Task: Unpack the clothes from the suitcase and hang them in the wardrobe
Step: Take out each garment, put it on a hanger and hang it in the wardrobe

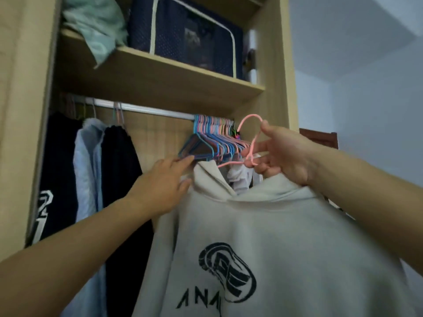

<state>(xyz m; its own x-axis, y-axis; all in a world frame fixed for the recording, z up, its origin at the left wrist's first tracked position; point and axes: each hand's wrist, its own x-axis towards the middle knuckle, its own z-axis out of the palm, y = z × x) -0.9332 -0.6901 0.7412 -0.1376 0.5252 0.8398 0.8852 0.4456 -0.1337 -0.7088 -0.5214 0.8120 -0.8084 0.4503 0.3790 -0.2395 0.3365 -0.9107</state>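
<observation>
A cream hoodie (pixel 270 225) with a black logo hangs on a pink hanger (pixel 250 138). My right hand (pixel 283 154) grips the neck of that hanger, holding it up just below and to the right of the wardrobe rail (pixel 142 108). My left hand (pixel 164 184) reaches forward with straight fingers; its fingertips touch the lowest of a bunch of empty blue and pink hangers (pixel 212 143) crowded at the rail's right end, and its thumb lies against the hoodie's hood. The suitcase is out of view.
On the rail's left hang a black garment (pixel 57 170) with white print, a pale blue shirt (pixel 88 170) and another black garment (pixel 121 170). The shelf (pixel 160 72) above holds a navy storage bag (pixel 194 35) and mint cloth (pixel 96 24). A bluish wall lies right.
</observation>
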